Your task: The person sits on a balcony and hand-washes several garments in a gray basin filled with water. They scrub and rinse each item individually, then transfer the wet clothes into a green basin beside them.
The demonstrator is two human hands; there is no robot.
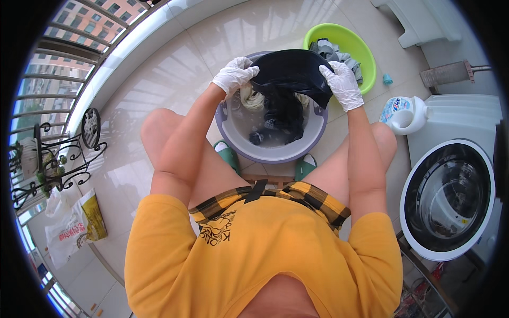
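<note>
White gloves cover both hands. My left hand (237,75) grips one upper edge of a wet black garment (292,65), and my right hand (344,83) grips its other side. The cloth is spread between them above a grey-and-purple basin (274,154); its lower part hangs down into cloudy water. Pale cloth (251,98) lies in the basin behind the black fabric. Part of the basin's far side is hidden by the garment.
A lime-green basin (372,59) with grey clothes stands beyond my right hand. At the right are a teal cap (387,79), a detergent bottle (409,115) and an open washer door (447,200). Plastic bags (69,238) and a black metal plant stand (71,159) are at the left.
</note>
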